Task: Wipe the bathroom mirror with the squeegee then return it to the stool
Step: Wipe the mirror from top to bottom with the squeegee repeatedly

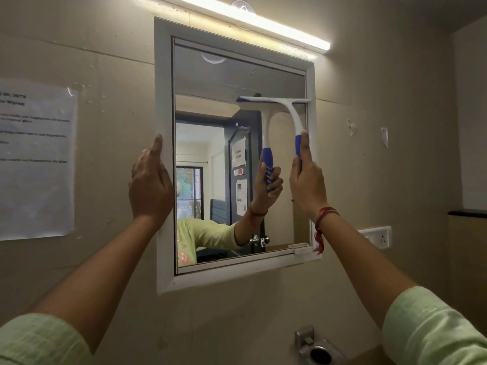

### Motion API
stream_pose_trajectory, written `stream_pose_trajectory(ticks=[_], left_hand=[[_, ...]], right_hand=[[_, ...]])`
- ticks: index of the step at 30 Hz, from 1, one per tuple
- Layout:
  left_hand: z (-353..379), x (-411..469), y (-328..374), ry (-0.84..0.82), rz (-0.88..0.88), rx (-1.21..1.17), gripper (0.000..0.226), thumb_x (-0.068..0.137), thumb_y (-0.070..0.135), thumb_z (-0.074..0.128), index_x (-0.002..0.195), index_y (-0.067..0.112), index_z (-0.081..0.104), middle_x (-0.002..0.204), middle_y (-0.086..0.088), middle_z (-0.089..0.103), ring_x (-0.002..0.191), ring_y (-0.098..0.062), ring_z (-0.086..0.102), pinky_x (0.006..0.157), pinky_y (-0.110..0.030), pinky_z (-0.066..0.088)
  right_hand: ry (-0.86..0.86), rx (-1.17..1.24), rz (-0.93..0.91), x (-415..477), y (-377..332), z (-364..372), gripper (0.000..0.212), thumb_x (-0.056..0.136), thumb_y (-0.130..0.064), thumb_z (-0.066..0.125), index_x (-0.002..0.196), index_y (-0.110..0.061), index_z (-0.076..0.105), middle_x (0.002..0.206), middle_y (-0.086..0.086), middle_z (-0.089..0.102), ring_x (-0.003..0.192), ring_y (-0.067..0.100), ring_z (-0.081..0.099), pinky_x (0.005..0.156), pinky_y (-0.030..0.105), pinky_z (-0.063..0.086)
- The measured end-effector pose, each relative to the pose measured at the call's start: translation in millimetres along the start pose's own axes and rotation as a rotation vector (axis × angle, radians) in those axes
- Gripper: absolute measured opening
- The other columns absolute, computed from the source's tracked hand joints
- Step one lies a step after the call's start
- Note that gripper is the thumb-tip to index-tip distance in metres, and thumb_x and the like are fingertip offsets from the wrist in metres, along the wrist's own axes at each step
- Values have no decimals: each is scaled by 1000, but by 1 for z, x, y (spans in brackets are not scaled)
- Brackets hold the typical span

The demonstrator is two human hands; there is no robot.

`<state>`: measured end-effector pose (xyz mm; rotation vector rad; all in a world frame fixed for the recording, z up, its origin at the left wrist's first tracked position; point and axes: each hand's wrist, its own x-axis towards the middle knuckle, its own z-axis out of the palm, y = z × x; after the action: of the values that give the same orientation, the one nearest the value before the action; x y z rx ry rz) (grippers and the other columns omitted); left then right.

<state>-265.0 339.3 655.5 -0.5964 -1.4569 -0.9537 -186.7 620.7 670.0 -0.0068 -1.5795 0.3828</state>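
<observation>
A white-framed mirror (210, 83) hangs on the beige wall. My right hand (307, 180) grips the blue handle of a white squeegee (291, 111), thumb lying up along the handle. The squeegee's blade lies flat against the glass in the mirror's upper right part, reaching the right frame. My left hand (150, 185) rests on the mirror's left frame, its fingers wrapped round the frame's edge and thumb pointing up. The glass reflects the squeegee, my arm and a doorway. The stool is not in view.
A lit tube light (253, 22) runs above the mirror. A paper notice (37, 159) is taped to the wall at left. A white wall socket (379, 237) sits right of the mirror. A metal holder (316, 349) juts from the wall below.
</observation>
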Motion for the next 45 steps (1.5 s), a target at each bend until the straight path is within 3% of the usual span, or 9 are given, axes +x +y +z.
stream_pose_trajectory(ticks=[5, 14, 22, 28, 31, 35, 40, 45], left_hand=[[-1, 0, 1, -2, -3, -4, 47, 98, 10, 32, 144, 21, 28, 125, -18, 55, 120, -36, 45, 93, -49, 42], [1, 0, 0, -1, 1, 3, 47, 98, 11, 31, 143, 22, 29, 126, -18, 55, 120, -37, 45, 93, -50, 43], [0, -1, 2, 12, 13, 13, 48, 97, 9, 32, 143, 20, 29, 130, -17, 53, 120, -36, 45, 96, -47, 40], [1, 0, 1, 3, 7, 16, 47, 97, 10, 30, 144, 21, 28, 132, -15, 52, 122, -36, 44, 97, -47, 40], [1, -1, 1, 4, 3, 13, 48, 97, 11, 30, 144, 21, 28, 130, -15, 53, 121, -36, 44, 95, -47, 41], [2, 0, 0, 2, -7, 17, 48, 97, 12, 29, 144, 22, 28, 128, -16, 54, 120, -36, 45, 95, -49, 41], [3, 0, -1, 9, 9, 29, 47, 97, 12, 29, 144, 21, 28, 132, -14, 52, 122, -35, 44, 98, -46, 39], [4, 0, -3, 26, 15, 27, 47, 98, 14, 29, 144, 20, 28, 130, -14, 53, 120, -33, 46, 97, -43, 39]], right_hand=[[-12, -23, 2, -30, 13, 1, 59, 99, -29, 32, 141, -42, -7, 58, -7, 39, 45, 5, 43, 46, 12, 32], [-27, -37, 10, -78, 27, -1, 60, 97, -32, 30, 139, -49, -10, 60, -9, 35, 48, 5, 41, 47, 13, 30], [-61, 5, 58, -126, 32, -4, 58, 95, -37, 29, 140, -47, -5, 65, -16, 37, 47, 2, 42, 42, 8, 30], [-84, 20, 58, -152, 32, -8, 58, 94, -38, 29, 142, -44, -4, 79, -8, 42, 47, 2, 41, 41, 9, 30], [-101, 17, 74, -168, 35, -12, 58, 93, -38, 29, 144, -37, 0, 76, -8, 41, 48, 2, 39, 43, 8, 29], [-136, 26, 108, -190, 38, -16, 59, 93, -34, 31, 144, -29, 4, 72, -4, 44, 50, 3, 39, 50, 9, 30], [-165, 39, 152, -222, 40, -21, 62, 92, -25, 36, 143, -35, 0, 72, -4, 46, 48, 6, 41, 47, 10, 33], [-207, 37, 220, -244, 40, -24, 62, 93, -19, 41, 143, -27, 6, 75, -2, 48, 51, 7, 44, 49, 11, 35]])
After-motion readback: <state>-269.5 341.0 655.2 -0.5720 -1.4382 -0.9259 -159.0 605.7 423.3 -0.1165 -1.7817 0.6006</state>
